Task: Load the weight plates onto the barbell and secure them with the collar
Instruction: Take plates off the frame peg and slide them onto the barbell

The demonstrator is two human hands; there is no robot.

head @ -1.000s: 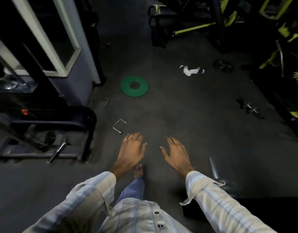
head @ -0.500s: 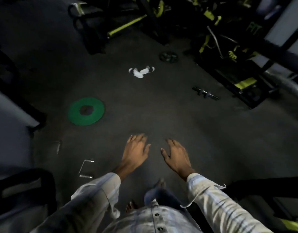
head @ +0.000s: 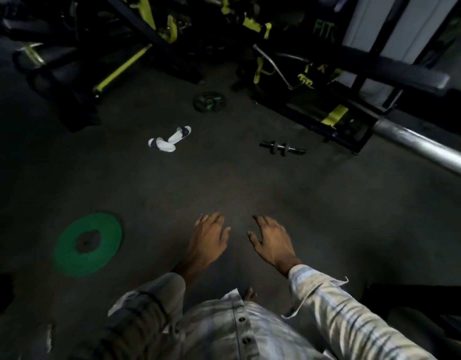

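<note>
While nothing is held in either of them, two bare hands are seen stretched forward over the dark floor (head: 250,183), palms down and fingers loosely spread. The left hand (head: 207,240) and the right hand (head: 272,242) are kept near each other but apart, with bare floor showing between them. Both wrists are covered by the cuffs of one pale striped shirt (head: 250,331), and part of one bare foot (head: 250,294) is glimpsed just above the shirt front.

At about nine o'clock from the left hand, one green weight plate (head: 87,244) is laid flat on the floor, well apart from the fingers. A second, darker plate (head: 209,101) is found at twelve o'clock, far up the floor, close to the machines. Between that plate and the hands, toward eleven o'clock, two white slippers (head: 169,140) are left touching each other. At one o'clock, one short dumbbell handle (head: 282,148) is lying on the floor, with small discs near its middle.

At two o'clock from the right hand, one bare steel barbell sleeve (head: 419,145) is seen slanting in from the right edge, raised above the floor; no plate is carried on the part in view. Beyond it, black and yellow gym machines (head: 315,81) are crowded along the top; their number cannot be told in the dimness.
</note>
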